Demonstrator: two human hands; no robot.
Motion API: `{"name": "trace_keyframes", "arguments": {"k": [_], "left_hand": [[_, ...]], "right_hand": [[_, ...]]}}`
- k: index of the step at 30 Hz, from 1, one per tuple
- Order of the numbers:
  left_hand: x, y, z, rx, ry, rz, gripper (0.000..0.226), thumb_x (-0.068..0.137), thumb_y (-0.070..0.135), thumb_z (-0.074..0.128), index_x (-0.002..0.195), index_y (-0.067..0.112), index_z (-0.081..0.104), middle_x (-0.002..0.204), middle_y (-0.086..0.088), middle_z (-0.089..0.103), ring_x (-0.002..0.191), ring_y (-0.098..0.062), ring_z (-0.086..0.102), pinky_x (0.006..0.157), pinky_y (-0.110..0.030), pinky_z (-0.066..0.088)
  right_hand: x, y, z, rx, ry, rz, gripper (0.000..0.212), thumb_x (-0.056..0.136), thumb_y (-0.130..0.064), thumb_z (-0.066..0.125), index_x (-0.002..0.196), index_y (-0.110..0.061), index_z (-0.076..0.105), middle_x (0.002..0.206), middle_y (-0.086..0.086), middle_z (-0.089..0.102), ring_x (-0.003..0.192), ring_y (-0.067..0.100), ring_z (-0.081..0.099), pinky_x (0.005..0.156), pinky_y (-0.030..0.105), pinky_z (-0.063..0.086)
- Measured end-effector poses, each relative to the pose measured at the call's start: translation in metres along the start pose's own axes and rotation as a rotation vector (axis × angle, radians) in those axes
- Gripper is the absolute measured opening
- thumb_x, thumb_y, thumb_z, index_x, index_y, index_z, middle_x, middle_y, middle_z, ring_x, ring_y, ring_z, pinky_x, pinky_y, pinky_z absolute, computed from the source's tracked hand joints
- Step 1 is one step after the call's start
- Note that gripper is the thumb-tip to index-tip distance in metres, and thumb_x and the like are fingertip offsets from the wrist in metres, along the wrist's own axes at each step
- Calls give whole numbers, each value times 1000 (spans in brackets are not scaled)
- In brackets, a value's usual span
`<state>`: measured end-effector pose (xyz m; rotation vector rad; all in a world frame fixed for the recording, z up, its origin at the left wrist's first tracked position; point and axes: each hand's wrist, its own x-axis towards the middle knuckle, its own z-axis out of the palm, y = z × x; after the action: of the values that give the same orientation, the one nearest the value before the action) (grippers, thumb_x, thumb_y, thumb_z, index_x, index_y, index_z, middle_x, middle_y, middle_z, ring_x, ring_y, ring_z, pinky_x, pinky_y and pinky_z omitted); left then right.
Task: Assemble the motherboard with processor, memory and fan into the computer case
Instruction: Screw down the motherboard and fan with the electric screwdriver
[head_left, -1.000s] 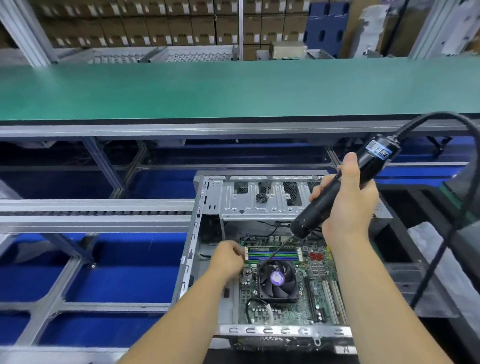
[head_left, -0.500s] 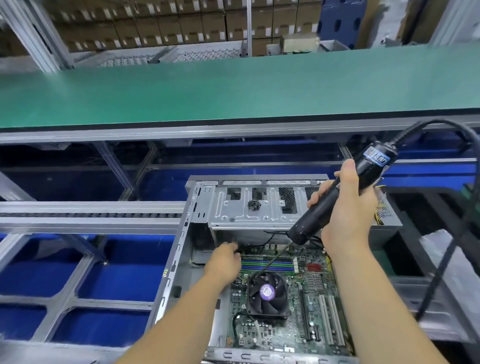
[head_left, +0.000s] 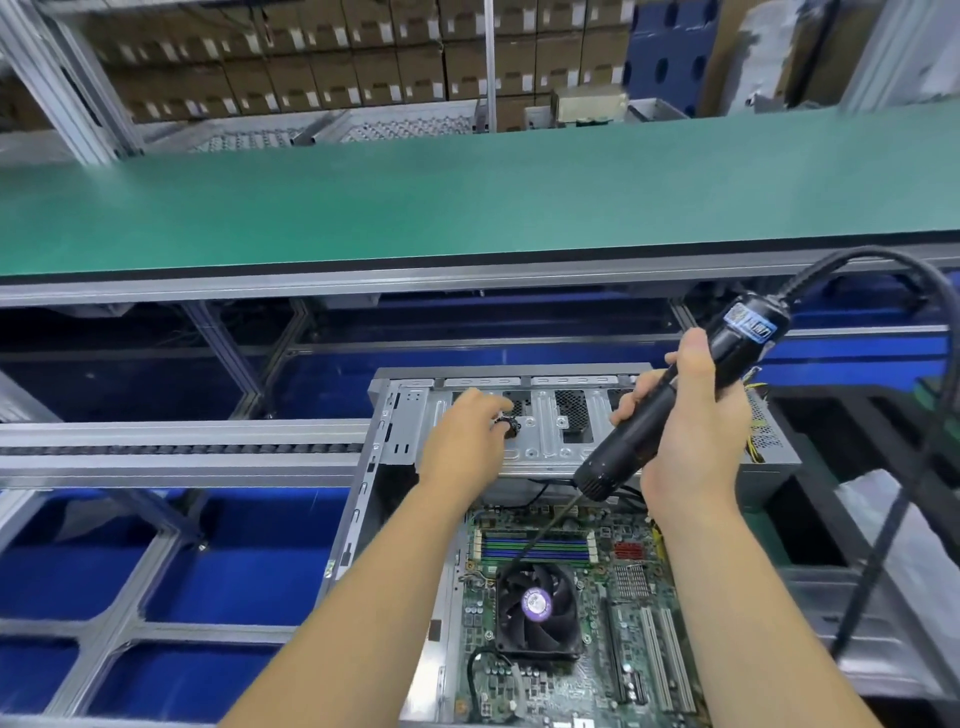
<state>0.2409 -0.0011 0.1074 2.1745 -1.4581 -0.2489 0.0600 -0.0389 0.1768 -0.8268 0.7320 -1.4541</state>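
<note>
Evidently the fastening step is in hand: the green motherboard (head_left: 566, 618) already lies flat inside the open grey steel computer case (head_left: 387, 452), carrying its black square cooling fan with the purple hub label (head_left: 537, 605) and the blue and green memory sticks (head_left: 537, 551) in their slots just beyond the fan; the processor presumably sits hidden under the fan. The right hand (head_left: 691, 436) is wrapped round the black corded electric screwdriver (head_left: 670, 410), which tilts down and to the left so that its thin bit points toward the near edge of the memory, apparently above the board, not yet on a screw. The left hand (head_left: 467, 441) reaches with loosely curled fingers to a small dark cluster of what look like screws (head_left: 510, 425) resting on the perforated metal drive bay (head_left: 545, 431) at the far end of the case; whether a screw is already pinched I cannot tell. Next, I judge, one screw must be picked, carried to a mounting hole, and the bit seated squarely on its head before driving.
</note>
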Motion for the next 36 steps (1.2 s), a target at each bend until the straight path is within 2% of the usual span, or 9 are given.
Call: {"name": "trace_keyframes", "arguments": {"k": [4,9,14,17,19,22,26,31,36], "left_hand": [[11,2,5,129,-49,62,25,102,16,48,108,15,72,111,-2,55,98,-26,60,82,-39,52],[16,7,-1,323,-63,165,22,95,11,54,102,20,72,102,-1,51,90,-27,57,66,-33,45],[14,12,1,410,-52,201,18,87,-3,51,84,13,60,87,-1,46,87,-28,58,62,-31,36],[13,14,-1,221,-1,159,23,90,-3,49,89,13,65,93,-2,61,91,-25,61,69,-33,46],[9,13,-6,-54,73,76,21,95,5,55,100,14,73,100,3,68,90,-12,59,78,-21,43],[-13,8,-14,-418,114,-55,16,93,16,65,93,27,75,91,13,67,78,1,58,70,-7,41],[-48,-10,-8,-731,71,-277,14,90,19,69,87,30,76,76,12,72,65,0,62,56,-11,48],[-59,-24,-3,-752,82,-345,7,86,19,73,87,25,77,77,9,73,69,-5,66,62,-17,50],[-74,-37,13,-710,3,-354,13,80,11,74,77,24,75,72,8,72,67,-5,66,62,-17,51]], "right_hand": [[0,0,-3,2,-4,-8,45,78,-53,72,93,-16,51,61,1,55,46,19,52,49,31,49],[1,0,-3,3,5,-3,44,78,-52,73,92,-16,51,62,2,55,46,20,51,49,32,48],[0,1,0,6,16,4,47,74,-55,73,92,-17,52,62,1,56,47,19,52,50,32,49],[-1,1,0,27,16,-5,46,75,-54,73,91,-17,52,62,2,56,46,20,51,50,31,49],[0,-1,-1,41,16,-14,43,78,-53,72,90,-17,51,62,2,56,46,20,51,49,31,49],[2,-3,-3,56,18,-29,43,81,-52,71,92,-17,50,63,3,56,46,20,52,48,32,49],[3,-6,-5,42,33,-57,46,81,-55,72,94,-16,51,64,4,57,50,23,53,55,36,51],[4,-13,-7,67,38,-98,44,75,-42,85,94,-18,54,66,2,55,54,21,53,61,37,51],[2,-13,-8,92,63,-133,37,78,-30,81,101,-20,53,71,2,57,58,19,55,65,37,53]]}}
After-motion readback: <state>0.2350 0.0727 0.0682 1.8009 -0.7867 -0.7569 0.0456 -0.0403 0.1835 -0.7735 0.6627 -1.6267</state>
